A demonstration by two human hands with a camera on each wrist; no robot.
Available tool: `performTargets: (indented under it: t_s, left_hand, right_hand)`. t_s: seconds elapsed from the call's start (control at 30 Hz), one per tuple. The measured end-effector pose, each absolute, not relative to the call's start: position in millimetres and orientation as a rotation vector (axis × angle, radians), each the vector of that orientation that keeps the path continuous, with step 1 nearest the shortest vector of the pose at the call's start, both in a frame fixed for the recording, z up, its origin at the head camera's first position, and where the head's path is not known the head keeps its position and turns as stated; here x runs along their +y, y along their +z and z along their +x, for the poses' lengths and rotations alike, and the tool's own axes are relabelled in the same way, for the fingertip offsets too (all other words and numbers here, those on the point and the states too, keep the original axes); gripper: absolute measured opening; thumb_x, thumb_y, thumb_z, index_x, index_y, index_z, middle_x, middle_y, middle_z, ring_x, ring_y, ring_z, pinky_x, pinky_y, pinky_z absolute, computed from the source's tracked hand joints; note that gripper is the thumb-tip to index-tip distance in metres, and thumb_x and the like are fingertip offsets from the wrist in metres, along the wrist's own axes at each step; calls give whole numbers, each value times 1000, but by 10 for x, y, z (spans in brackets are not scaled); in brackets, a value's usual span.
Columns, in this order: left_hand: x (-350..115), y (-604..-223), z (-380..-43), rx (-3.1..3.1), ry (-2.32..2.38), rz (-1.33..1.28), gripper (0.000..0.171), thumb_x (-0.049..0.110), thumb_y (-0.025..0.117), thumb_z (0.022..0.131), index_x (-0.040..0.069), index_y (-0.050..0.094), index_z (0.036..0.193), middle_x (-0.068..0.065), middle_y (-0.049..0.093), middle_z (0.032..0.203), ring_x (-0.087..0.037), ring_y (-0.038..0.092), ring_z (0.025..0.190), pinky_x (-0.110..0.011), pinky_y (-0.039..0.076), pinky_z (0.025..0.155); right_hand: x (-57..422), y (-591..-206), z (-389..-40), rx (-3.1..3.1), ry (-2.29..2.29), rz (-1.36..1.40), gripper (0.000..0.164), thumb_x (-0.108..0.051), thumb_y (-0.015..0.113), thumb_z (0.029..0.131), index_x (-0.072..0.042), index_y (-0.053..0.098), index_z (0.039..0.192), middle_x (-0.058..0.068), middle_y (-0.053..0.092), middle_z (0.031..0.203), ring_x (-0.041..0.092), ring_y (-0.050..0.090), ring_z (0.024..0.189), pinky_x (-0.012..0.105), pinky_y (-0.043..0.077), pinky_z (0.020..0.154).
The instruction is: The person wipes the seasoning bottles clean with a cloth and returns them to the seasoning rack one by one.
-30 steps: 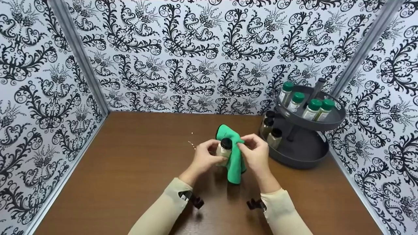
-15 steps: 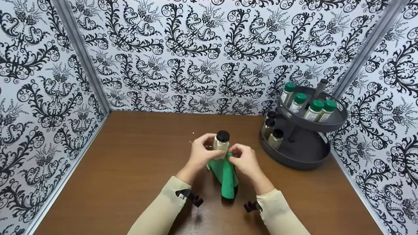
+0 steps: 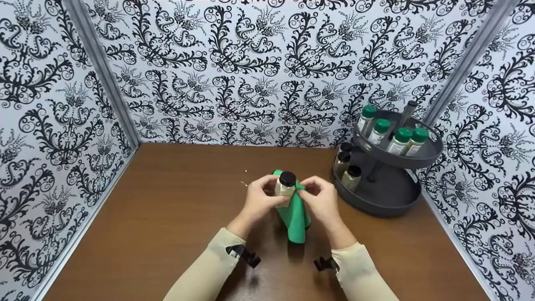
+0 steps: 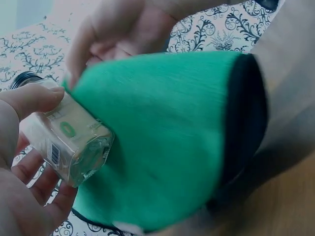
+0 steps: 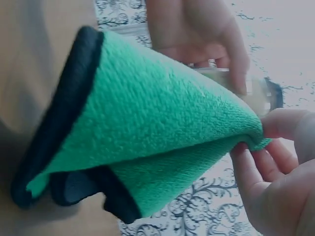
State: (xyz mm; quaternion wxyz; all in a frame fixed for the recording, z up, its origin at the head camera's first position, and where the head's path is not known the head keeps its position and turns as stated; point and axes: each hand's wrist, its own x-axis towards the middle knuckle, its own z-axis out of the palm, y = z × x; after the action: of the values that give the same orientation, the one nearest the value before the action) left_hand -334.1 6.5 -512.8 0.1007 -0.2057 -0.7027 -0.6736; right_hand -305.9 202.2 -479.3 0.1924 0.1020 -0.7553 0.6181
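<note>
In the head view, my left hand (image 3: 260,199) grips a clear jar (image 3: 285,189) with a black lid and pale contents, held above the table. The left wrist view shows the same jar (image 4: 69,132) tilted, thumb on one side and fingers below. My right hand (image 3: 322,199) pinches a green cloth (image 3: 296,221) with dark edging close to the jar's right side. Seen from the right wrist, the cloth (image 5: 147,118) hangs in folds from the thumb and fingers of my right hand (image 5: 280,172) and partly hides the jar (image 5: 256,96).
A dark grey two-tier round stand (image 3: 382,205) is at the back right. Several green-capped jars (image 3: 399,142) sit on its upper tier, black-capped jars (image 3: 351,177) on the lower. Small pale specks (image 3: 244,183) lie on the brown table (image 3: 179,217). Patterned walls (image 3: 234,75) enclose it.
The jar and cloth dipped toward me and left, then came back up and slightly right. Both hands keep their hold; the cloth has shifted along the jar's side.
</note>
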Motion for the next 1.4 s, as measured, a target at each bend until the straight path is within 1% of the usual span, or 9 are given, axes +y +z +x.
performTargets:
  t_s: [0.1,0.27,0.37,0.47,0.63,0.7,0.93,1.13,1.4]
  left_hand:
    - [83,-5147,-3332,-2107,-1970,-626,51,6,92,72,6,77,121,-14,78,101,-14,71,89,-31,62,81]
    - [117,-5173,-3311,-2146,-1979,-634,52,6,91,71,5,77,121,-13,77,100,-14,71,85,-29,61,78]
    - [130,-5188,-3309,-2152,-1986,-635,52,6,91,71,5,77,121,-13,78,101,-15,71,84,-28,60,77]
    - [131,-5196,-3317,-2149,-1985,-642,53,6,91,71,5,76,122,-14,78,101,-16,71,85,-28,60,78]
    - [115,-5191,-3322,-2151,-1970,-624,52,6,91,72,5,76,122,-14,78,101,-16,71,85,-28,61,77]
    - [108,-5186,-3324,-2155,-1958,-619,52,6,91,72,6,76,122,-14,78,101,-16,72,85,-28,61,78]
    - [88,-5146,-3320,-2109,-1972,-626,53,5,92,72,5,76,123,-14,78,102,-13,71,87,-29,61,79]
    - [55,-5101,-3319,-2060,-2010,-629,51,5,93,72,5,76,120,-15,78,103,-12,71,88,-28,61,81]
    - [15,-5006,-3293,-2050,-2023,-596,50,8,94,73,7,77,120,-15,79,103,-15,71,87,-28,59,80]
  right_hand:
    - [2059,-4716,-3024,-1996,1788,296,14,10,79,81,9,74,95,15,75,87,8,68,76,19,56,71]
    - [2090,-4620,-2972,-1837,1826,343,16,15,76,81,16,70,96,-1,74,83,5,69,75,18,56,69]
    - [2094,-4595,-2951,-1800,1824,359,16,16,76,81,18,70,96,-6,74,83,5,69,75,17,57,68]
    - [2090,-4597,-2945,-1823,1802,356,16,15,77,81,16,71,96,0,75,85,5,70,76,18,58,70]
    - [2078,-4642,-2969,-1899,1782,323,16,13,78,81,11,73,96,17,75,88,7,71,78,20,59,71]
    - [2076,-4669,-2988,-1924,1783,312,16,12,78,81,11,73,95,20,74,89,8,70,78,20,58,70]
    - [2056,-4761,-3059,-2111,1708,299,13,9,79,82,2,75,93,12,76,87,7,69,79,19,57,71]
    - [2024,-4860,-3111,-2310,1614,343,16,9,76,80,-4,76,88,9,77,88,5,67,79,19,54,72]
    - [1990,-4942,-3114,-2498,1458,345,17,4,74,79,-9,75,90,3,75,84,11,64,76,25,52,72]
